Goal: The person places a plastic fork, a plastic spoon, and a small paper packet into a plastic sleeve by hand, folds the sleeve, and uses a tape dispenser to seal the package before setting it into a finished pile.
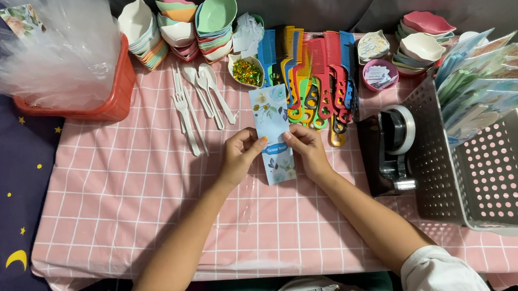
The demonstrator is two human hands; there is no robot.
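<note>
Head view: left hand (pixel 238 154) and right hand (pixel 307 149), wrists bent inward, pinch a floral card (pixel 271 124)

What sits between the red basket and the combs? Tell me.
In the head view, white plastic forks and spoons lie on the pink cloth between the red basket and the combs.

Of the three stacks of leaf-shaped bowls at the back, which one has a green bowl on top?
The right stack, nearest the combs; the left stack is topped white, the middle stack pink.
</note>
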